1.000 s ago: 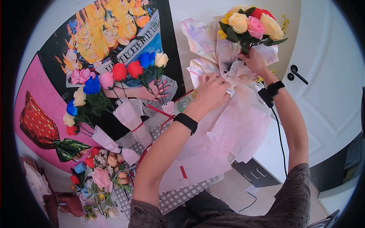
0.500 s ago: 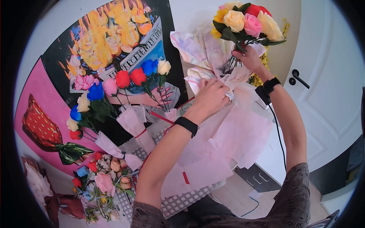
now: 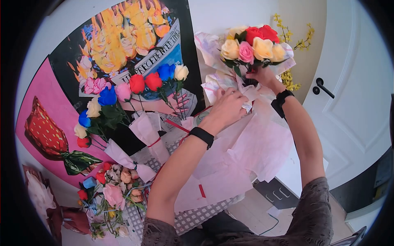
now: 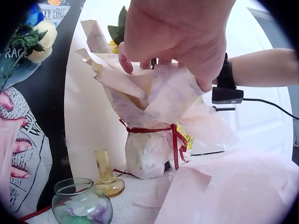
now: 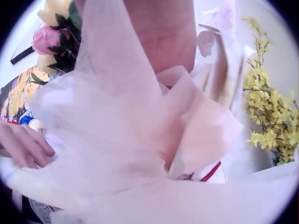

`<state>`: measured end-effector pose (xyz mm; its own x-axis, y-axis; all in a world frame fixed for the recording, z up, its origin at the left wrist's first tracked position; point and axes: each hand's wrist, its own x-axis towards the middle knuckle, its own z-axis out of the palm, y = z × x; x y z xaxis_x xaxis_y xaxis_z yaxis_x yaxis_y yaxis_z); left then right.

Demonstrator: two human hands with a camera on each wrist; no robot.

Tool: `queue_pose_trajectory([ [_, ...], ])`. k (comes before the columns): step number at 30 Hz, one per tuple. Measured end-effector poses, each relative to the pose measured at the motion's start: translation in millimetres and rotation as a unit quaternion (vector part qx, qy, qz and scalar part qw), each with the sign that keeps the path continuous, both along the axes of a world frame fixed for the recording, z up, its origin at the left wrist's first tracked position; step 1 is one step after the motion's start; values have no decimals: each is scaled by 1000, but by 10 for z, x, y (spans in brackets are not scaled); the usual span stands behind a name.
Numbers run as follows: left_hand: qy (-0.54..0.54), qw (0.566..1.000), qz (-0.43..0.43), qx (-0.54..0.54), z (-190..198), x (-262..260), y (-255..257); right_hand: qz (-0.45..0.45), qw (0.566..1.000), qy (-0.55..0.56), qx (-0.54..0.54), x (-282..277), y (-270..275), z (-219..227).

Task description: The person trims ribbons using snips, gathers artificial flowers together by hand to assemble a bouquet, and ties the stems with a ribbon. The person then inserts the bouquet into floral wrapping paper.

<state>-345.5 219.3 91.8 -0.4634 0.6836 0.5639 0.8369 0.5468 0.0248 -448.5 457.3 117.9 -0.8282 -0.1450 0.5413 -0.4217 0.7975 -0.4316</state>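
My right hand (image 3: 266, 77) grips the stems of a bouquet of roses (image 3: 262, 49) in cream, pink and red, just beneath the blooms. The stems reach down into the mouth of a pale wrapping paper (image 3: 211, 84) cone, where folds hide their ends. At the cone's near rim my left hand (image 3: 227, 105) pinches the paper, its fingers curled over the edge. In the left wrist view the wrapped bundle stands upright, tied with a dark red ribbon (image 4: 149, 129). Thin pink tissue paper (image 5: 112, 107) covers much of the right wrist view.
A glass bowl (image 4: 81, 205) and an amber vase (image 4: 108, 179) stand beside the bundle. Pink paper sheets (image 3: 217, 180) spread over the table. Wrapped roses (image 3: 150, 133) and loose flowers (image 3: 113, 197) lie to the left. Yellow blossoms (image 3: 289, 80) rise behind, near the door (image 3: 353, 82).
The bouquet in my right hand has moved left and down, over the wrapping paper's mouth, and has turned somewhat. My left hand has stayed at the paper's rim.
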Motion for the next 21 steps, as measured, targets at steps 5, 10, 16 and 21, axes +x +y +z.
queue_pose_trajectory([
  [5, 14, 1000, 7, 1, -46, -61, 5, -55, 997, -24, 50, 142, -86, -59],
  [10, 26, 1000, 9, -6, -74, -93, 13, -79, 996, -33, 28, 267, -167, 15],
  [16, 18, 1000, 12, 4, -62, -100, -11, -72, 972, -146, 171, 3, -46, -15],
  [21, 15, 1000, 16, -7, -66, -80, -28, -25, 972, 19, 232, -139, 96, -249],
])
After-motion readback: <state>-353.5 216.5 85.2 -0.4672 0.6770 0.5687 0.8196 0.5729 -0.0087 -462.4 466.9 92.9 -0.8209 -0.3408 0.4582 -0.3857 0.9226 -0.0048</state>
